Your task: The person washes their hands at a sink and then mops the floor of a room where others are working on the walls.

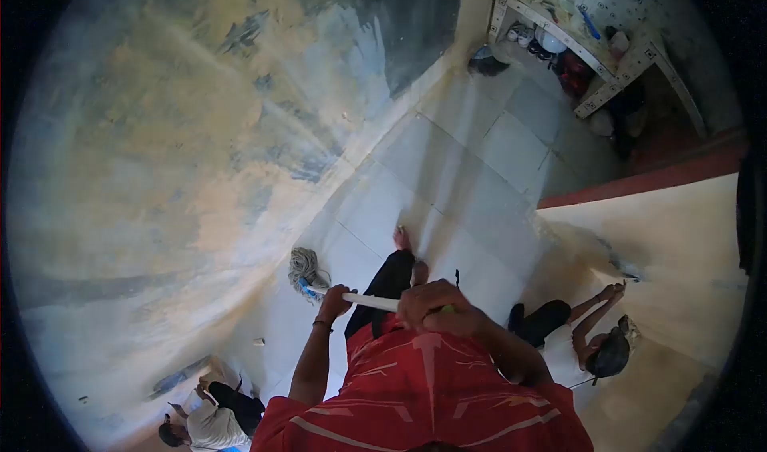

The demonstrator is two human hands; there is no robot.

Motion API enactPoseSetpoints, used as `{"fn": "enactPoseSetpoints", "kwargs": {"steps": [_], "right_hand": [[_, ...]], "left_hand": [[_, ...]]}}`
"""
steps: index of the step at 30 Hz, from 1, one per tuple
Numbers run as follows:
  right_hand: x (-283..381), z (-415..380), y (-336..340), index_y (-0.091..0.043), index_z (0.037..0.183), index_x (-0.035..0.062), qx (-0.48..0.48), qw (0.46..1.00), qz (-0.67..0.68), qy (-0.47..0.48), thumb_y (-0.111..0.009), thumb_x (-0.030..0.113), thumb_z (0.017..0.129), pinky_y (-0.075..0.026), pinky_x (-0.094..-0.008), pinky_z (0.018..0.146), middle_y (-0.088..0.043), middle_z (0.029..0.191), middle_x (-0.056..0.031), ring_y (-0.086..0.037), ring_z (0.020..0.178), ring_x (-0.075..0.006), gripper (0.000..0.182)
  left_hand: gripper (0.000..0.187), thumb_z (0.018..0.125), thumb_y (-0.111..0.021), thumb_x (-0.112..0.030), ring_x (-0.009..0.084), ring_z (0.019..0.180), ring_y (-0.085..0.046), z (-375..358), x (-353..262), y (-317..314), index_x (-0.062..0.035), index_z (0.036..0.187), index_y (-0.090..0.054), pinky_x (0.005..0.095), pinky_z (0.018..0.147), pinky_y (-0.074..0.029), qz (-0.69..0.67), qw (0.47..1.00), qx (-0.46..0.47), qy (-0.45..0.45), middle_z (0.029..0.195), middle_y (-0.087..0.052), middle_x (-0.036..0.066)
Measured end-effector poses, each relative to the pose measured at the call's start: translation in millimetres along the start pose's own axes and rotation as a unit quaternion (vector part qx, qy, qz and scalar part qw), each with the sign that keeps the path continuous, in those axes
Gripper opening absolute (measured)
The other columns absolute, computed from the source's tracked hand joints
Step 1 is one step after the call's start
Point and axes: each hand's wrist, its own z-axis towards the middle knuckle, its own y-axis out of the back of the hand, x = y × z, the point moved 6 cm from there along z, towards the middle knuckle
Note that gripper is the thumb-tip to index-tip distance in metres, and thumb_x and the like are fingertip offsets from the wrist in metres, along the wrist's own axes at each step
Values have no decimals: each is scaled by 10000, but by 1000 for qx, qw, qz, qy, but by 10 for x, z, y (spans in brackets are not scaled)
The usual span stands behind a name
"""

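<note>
A string mop crosses in front of my red shirt, its pale handle (374, 301) running from left to right. Lower down the handle, toward the mop head, my left hand (334, 303) is wrapped round it. My right hand (435, 306) grips the other end, close to my chest, and a bit of yellow-green shows by its fingers. The grey string mop head (304, 266) with its blue fitting rests on the tiled floor (383, 204) to my left, near the wall. My bare foot (401, 238) is on the tiles ahead.
A patchy painted wall (208, 116) rises on the left. A tiled shelf (551, 24) with items beneath stands at the far right, near a dark object (486, 61) on the floor. One person (599, 344) sits at right, another (212, 420) at lower left. A small pale object (259, 342) lies left.
</note>
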Motion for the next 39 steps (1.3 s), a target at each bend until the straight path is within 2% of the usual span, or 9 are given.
{"fn": "enactPoseSetpoints", "kwargs": {"steps": [8, 10, 12, 15, 17, 23, 25, 29, 39], "right_hand": [[-98, 466, 719, -523, 642, 1, 37, 997, 12, -72, -479, 132, 800, -429, -354, 719, -554, 653, -91, -538, 676, -224, 209], [-186, 512, 912, -505, 622, 2, 19, 988, 50, -147, -458, 113, 791, -416, -356, 733, -540, 640, -91, -518, 663, -213, 207], [-182, 615, 1081, -499, 615, 5, 20, 986, 59, -154, -453, 112, 788, -408, -359, 737, -530, 632, -89, -506, 652, -209, 209], [-166, 797, 1240, -485, 595, 10, 39, 985, 75, -148, -445, 111, 781, -397, -366, 741, -513, 614, -86, -491, 636, -204, 215], [-71, 928, 1350, -476, 581, 13, 72, 986, 75, -127, -441, 111, 776, -393, -369, 742, -505, 604, -85, -487, 631, -203, 220], [343, 1317, 1793, -442, 534, 25, 161, 975, 64, -141, -449, 126, 748, -386, -355, 695, -477, 564, -62, -452, 588, -192, 236], [494, 1305, 1913, -438, 526, 31, 223, 967, 33, -117, -449, 133, 744, -380, -353, 671, -471, 562, -52, -439, 579, -194, 240], [792, 1342, 2262, -454, 523, 32, 285, 954, 13, -92, -440, 157, 753, -392, -358, 671, -486, 536, -56, -457, 558, -195, 262], [1245, 1443, 2566, -418, 466, 24, 167, 982, 0, -84, -466, 204, 762, -369, -357, 529, -456, 473, -85, -406, 436, -205, 349]], "left_hand": [[306, 758, -621, -325, 353, 704, -579, 563, 105, 47, -55, 616, -596, 434, 625, -453, -45, 995, 23, 86, 683, -596, 158], [264, 733, -623, -295, 354, 706, -582, 675, 68, 62, -58, 618, -598, 433, 628, -461, -27, 997, 11, 71, 686, -599, 158], [163, 671, -612, -222, 348, 714, -588, 832, -62, 140, -66, 627, -601, 429, 654, -480, -19, 996, -15, 84, 688, -604, 159], [177, 684, -604, -235, 345, 708, -589, 987, -31, 62, -71, 618, -601, 434, 655, -478, 22, 995, 8, 98, 690, -605, 159], [210, 705, -596, -265, 347, 702, -589, 1073, -195, 223, -76, 613, -600, 430, 649, -478, -49, 989, -10, 142, 680, -604, 157], [291, 750, -584, -299, 362, 698, -570, 1582, -663, 208, -55, 591, -574, 437, 645, -465, -32, 977, -150, 146, 665, -595, 155], [289, 721, -641, -281, 358, 678, -563, 1653, -925, 261, -48, 573, -556, 429, 656, -451, -136, 935, -270, 184, 640, -585, 155], [334, 711, -677, -288, 348, 632, -554, 1930, -1373, 225, -28, 548, -544, 415, 659, -440, -135, 931, -275, 197, 602, -567, 156], [364, 722, -647, -340, 388, 662, -549, 2289, -1883, 405, -23, 568, -557, 456, 622, -439, -146, 941, -235, 195, 619, -561, 199]]}}
